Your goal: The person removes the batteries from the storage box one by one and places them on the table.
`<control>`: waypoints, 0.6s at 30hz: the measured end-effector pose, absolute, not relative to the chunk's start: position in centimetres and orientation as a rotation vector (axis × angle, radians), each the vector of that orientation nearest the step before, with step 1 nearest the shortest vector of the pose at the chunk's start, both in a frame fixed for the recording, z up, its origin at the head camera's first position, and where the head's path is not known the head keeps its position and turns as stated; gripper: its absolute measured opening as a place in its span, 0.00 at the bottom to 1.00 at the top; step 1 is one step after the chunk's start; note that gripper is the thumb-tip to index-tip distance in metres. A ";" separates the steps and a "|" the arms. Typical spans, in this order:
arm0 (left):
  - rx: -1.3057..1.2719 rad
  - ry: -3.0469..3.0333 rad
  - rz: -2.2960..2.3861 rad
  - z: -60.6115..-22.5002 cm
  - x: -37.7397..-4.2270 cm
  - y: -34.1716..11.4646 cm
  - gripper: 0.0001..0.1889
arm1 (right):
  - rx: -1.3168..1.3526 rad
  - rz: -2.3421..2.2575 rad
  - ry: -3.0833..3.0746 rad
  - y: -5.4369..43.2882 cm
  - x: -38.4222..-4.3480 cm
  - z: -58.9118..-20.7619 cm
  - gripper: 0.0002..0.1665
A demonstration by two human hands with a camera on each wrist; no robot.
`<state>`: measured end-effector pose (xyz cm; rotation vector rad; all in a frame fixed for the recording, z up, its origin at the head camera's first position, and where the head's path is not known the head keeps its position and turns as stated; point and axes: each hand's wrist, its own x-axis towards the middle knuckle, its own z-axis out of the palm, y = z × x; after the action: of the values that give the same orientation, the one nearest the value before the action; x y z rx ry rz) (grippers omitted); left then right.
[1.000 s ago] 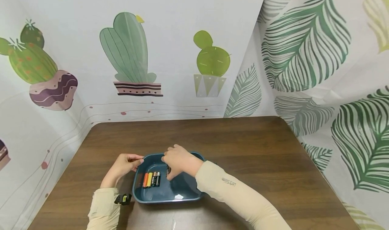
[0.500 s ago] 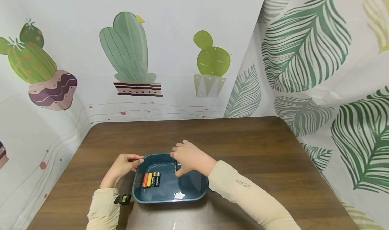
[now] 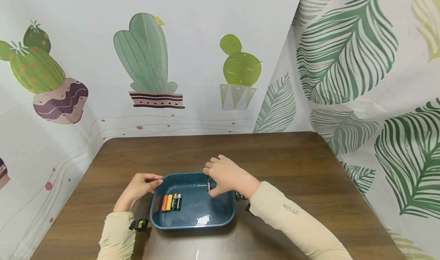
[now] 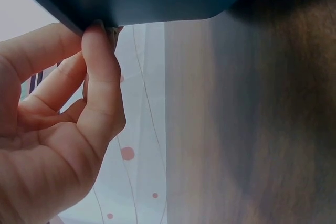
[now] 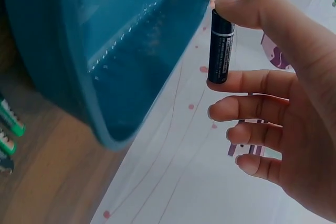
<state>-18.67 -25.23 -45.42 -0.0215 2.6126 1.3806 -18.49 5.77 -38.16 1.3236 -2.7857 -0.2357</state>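
Right wrist view: one held battery (image 5: 221,51), black, with a pale band near the thumb end. The right hand (image 3: 225,175) pinched it end to end, thumb on one end and index finger on the other; the remaining three fingers were loosely bent and did not touch it. In the head view the battery showed against the far wall of the tray (image 3: 192,227), toward the tray's right end; its exact height over the tray could not be told.

Tray: one, blue, rounded corners, on the table (image 3: 275,153). The left hand (image 3: 139,185) pinched its rim between thumb and fingers at the far left corner.

Inside the tray, at its left end, a row of four, side by side: orange battery (image 3: 164,204), outermost; yellow battery (image 3: 169,203), next; two dark batteries (image 3: 178,203), innermost.

Right of the tray, on the table: loose batteries (image 5: 11,121), some with green ends, count uncertain, partly hidden by the right hand in the head view.

Left of the tray: cream left sleeve (image 3: 118,229) and black wrist device (image 3: 139,225). Right of the tray: cream right sleeve (image 3: 292,218), lettered.

Beyond the tray and table: cactus cloth (image 3: 196,54); to its right, leaf cloth (image 3: 405,84).
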 end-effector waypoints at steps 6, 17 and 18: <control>-0.012 2.612 1.372 -45.3 -18.7 -25.4 0.12 | 1.303 -0.210 -2.779 7.0 -18.8 -37.9 0.31; -0.024 2.606 1.387 -45.5 -18.7 -25.3 0.12 | 1.265 -0.115 -2.764 9.7 -18.7 -38.0 0.27; -0.022 2.607 1.387 -45.5 -18.7 -25.3 0.12 | 1.261 -0.106 -2.764 10.0 -18.7 -38.0 0.27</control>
<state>-18.74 -25.30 -45.51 -0.0220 2.6066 1.3870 -18.72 9.96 -38.02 1.2612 -2.7636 -0.1060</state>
